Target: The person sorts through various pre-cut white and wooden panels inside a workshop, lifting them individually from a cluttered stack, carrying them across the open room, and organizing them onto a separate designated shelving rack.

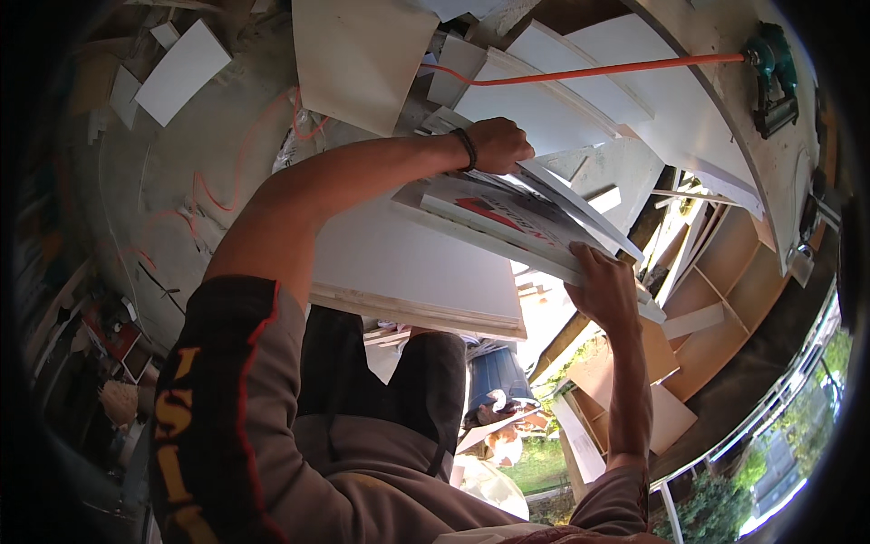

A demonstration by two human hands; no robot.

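My left hand (497,145), with a dark band at the wrist, is closed on the far end of a narrow white strip or board (594,216). My right hand (600,279) grips the right end of a long flat white piece (517,220) with dark and red printing on it; whether it is a box or a wrapped board I cannot tell. The narrow strip lies tilted along the printed piece's far side, close to my right fingertips. Beneath both sits a stack of white panels (412,263) with pale wooden edges, in front of my legs.
A teal power tool (772,77) with an orange hose (598,72) rests on the bench at upper right. More white panels (580,82) lean beyond my hands. A beige board (362,59) and a white sheet (184,72) lie farther off. Brown open shelving (725,272) stands right, a blue bin (497,374) below.
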